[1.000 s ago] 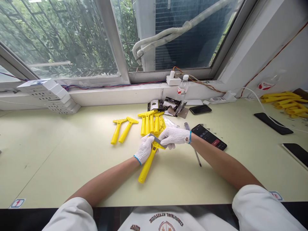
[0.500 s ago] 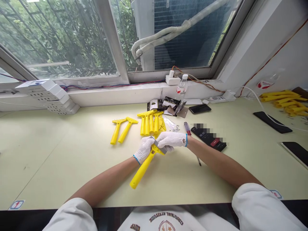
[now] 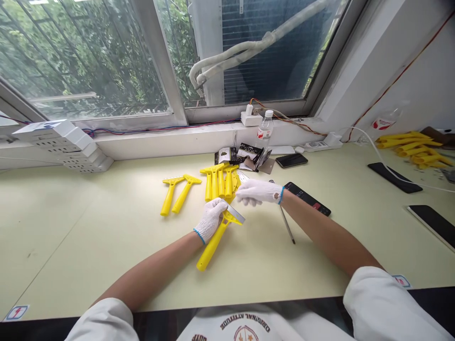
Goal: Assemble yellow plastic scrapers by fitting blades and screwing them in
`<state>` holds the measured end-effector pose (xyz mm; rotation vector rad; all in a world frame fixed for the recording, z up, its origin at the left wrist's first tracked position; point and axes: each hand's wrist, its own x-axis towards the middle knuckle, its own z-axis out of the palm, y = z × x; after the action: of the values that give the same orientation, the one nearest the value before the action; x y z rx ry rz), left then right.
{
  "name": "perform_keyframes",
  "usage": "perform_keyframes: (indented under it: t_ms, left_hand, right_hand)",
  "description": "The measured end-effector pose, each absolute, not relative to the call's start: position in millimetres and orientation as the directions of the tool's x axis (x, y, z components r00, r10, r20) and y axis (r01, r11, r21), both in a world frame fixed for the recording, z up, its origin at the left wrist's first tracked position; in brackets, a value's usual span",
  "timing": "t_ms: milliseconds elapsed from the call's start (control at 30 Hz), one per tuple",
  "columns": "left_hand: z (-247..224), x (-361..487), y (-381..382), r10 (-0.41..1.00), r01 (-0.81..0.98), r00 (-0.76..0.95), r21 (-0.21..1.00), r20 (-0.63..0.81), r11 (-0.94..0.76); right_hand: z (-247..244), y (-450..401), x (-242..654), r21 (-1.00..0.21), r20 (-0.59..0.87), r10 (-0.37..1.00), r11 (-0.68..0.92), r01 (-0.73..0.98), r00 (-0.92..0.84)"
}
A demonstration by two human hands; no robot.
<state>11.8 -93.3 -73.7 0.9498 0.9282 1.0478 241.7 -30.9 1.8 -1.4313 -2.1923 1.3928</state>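
My left hand (image 3: 210, 219), in a white knit glove with a blue cuff, is shut on the head of a yellow plastic scraper (image 3: 212, 245). A flat metal blade (image 3: 235, 214) sits at the scraper's head, and its handle points down towards me. My right hand (image 3: 258, 191), gloved the same way, hangs just beyond the blade with its fingers bunched. It does not seem to touch the blade. Whether those fingers pinch something small is hidden. A screwdriver (image 3: 286, 225) lies beside my right forearm.
Several yellow scrapers (image 3: 217, 183) lie side by side beyond my hands, with two more (image 3: 177, 195) to their left. Packets (image 3: 241, 155), a water bottle (image 3: 265, 130), and phones (image 3: 307, 198) stand on the pale green table (image 3: 92, 246). Yellow handles (image 3: 412, 148) are heaped at the right.
My right hand has moved off the blade, away from the scraper and towards the far side of the table. The left hand keeps hold of the scraper, whose handle has swung slightly.
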Motion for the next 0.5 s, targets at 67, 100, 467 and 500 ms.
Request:
perform_keyframes:
  t_ms: [67, 100, 467, 500]
  left_hand:
    - [-76, 11, -92, 0.957, -0.245, 0.245, 0.946, -0.154, 0.214]
    - [-77, 11, -92, 0.956, -0.234, 0.251, 0.949, -0.152, 0.212]
    - [-76, 11, -90, 0.973, -0.254, 0.201, 0.954, -0.111, 0.162]
    - [-77, 11, -89, 0.975, -0.256, 0.192, 0.954, -0.11, 0.158]
  right_hand:
    - [1, -15, 257, -0.699, -0.231, 0.876, 0.153, 0.698, -0.424]
    - [-1, -8, 263, -0.594, -0.135, 0.924, 0.214, 0.775, -0.358]
    - [-27, 27, 216, -0.345, -0.038, 0.939, 0.31, 0.886, -0.343]
    - [-24, 33, 211, -0.333, -0.058, 0.939, 0.303, 0.893, -0.34]
